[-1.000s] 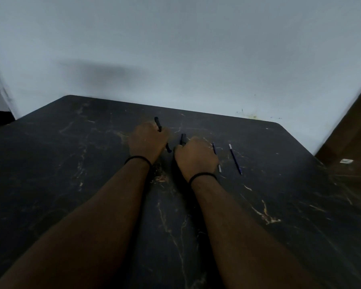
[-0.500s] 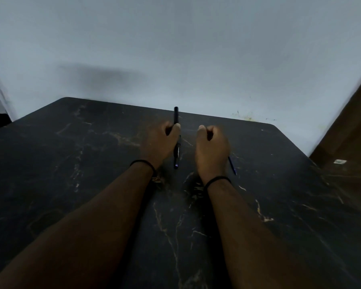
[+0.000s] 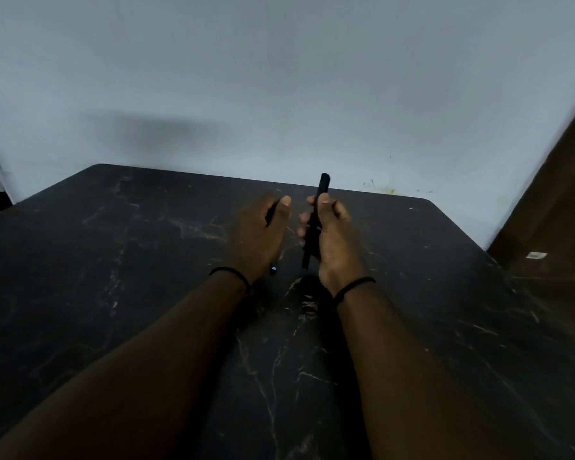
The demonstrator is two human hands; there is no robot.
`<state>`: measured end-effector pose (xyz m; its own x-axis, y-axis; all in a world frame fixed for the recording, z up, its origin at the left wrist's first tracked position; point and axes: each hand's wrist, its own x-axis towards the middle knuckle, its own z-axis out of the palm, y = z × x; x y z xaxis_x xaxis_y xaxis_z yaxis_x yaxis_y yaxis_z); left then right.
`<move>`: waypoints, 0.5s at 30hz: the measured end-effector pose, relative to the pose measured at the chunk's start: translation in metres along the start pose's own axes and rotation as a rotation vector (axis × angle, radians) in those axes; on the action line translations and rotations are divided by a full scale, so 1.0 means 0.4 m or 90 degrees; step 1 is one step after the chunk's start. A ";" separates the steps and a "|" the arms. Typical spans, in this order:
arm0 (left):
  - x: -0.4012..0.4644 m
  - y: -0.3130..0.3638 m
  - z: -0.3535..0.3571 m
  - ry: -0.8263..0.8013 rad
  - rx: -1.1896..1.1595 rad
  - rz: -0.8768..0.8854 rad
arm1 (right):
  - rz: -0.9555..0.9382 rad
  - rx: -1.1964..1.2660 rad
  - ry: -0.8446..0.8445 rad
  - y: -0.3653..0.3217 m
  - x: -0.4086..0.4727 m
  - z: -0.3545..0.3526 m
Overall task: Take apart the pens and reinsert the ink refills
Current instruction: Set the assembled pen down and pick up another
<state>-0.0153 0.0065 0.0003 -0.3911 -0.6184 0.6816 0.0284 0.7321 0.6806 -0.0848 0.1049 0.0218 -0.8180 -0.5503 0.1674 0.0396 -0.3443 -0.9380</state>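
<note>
Holding two dark pen pieces above a black marble-look table [image 3: 113, 293], right hand [image 3: 334, 242] closed round one black pen barrel [image 3: 322, 187] standing nearly upright, left hand [image 3: 258, 239] closed on a thinner dark piece [image 3: 273, 268], bluish tip at its near end, one black band on each wrist.

no readable text, small white label [image 3: 536, 255] at right too blurred
</note>
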 end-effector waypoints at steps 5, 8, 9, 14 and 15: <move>0.017 0.004 -0.022 0.018 -0.109 -0.081 | -0.111 -0.441 -0.033 0.030 -0.012 0.022; 0.018 0.008 -0.024 0.013 -0.183 -0.138 | -0.152 -0.570 -0.056 0.036 -0.012 0.027; 0.018 0.008 -0.024 0.012 -0.205 -0.163 | -0.168 -0.595 -0.061 0.037 -0.012 0.027; 0.018 0.009 -0.030 0.000 -0.276 -0.213 | -0.208 -0.566 -0.060 0.062 -0.014 0.032; 0.019 0.010 -0.031 0.001 -0.288 -0.224 | -0.207 -0.565 -0.061 0.064 -0.013 0.034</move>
<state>-0.0068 0.0011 0.0115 -0.4463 -0.8036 0.3939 0.2876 0.2880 0.9134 -0.0718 0.0885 0.0009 -0.6598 -0.6030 0.4485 -0.6648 0.1901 -0.7225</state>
